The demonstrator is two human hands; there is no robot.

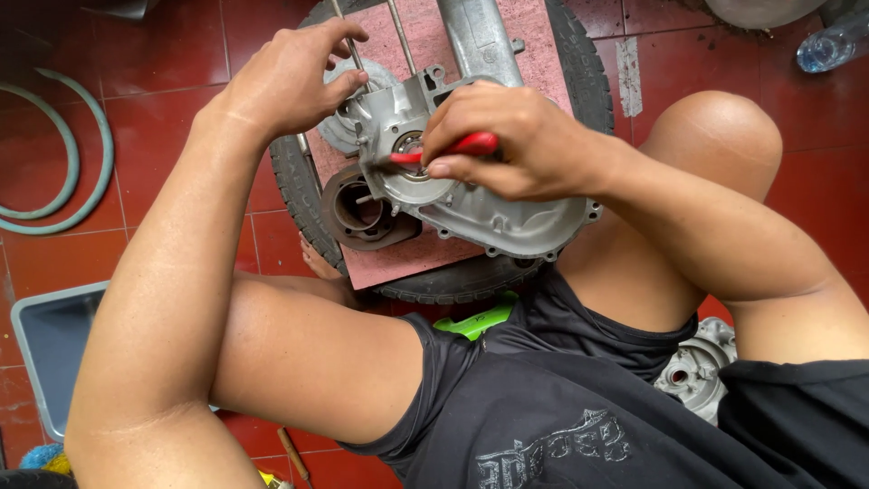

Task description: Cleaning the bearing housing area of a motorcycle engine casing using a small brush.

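Item: grey metal engine casing (507,222), lying on a reddish board (398,258) set across a tyre (299,186) on a red tiled floor (163,54), between the person's knees.

Left hand (290,81): fingers curled over the casing's upper end, beside two thin studs (403,36); steadying grip.

Right hand (516,140): closed around a red-handled tool (457,147), tip at the bearing seat (409,145) in the casing. The tool's working end is hidden by the fingers, so it may be pliers or a driver.

Handling note: the step looks best done with the tool kept square to the seat, pressure light, and the left hand holding the casing firm so it cannot rock on the board.

Nearby: dark round part (362,213) beside the casing; grey tray (54,349); hose (68,172); second casing (701,367); bottle (833,41).
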